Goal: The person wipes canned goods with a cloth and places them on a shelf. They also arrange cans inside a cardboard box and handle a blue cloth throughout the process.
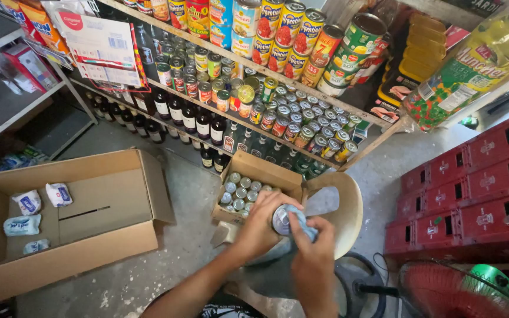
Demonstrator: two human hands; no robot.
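Left hand (261, 227) gripping a can (280, 220), right hand (313, 244) seemingly clutching a cloth (301, 222), above concrete shop floor (172, 247).

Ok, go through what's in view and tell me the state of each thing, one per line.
Left hand: gripping a can.
Right hand: pressing a blue cloth onto the can top.
Can: upright, lid sealed, held over the chair.
Blue cloth: bunched up.
Small box: open, holding upright cans.
Large box: open, a few wipe packs inside.
Plastic chair: upright, bearing the small box.
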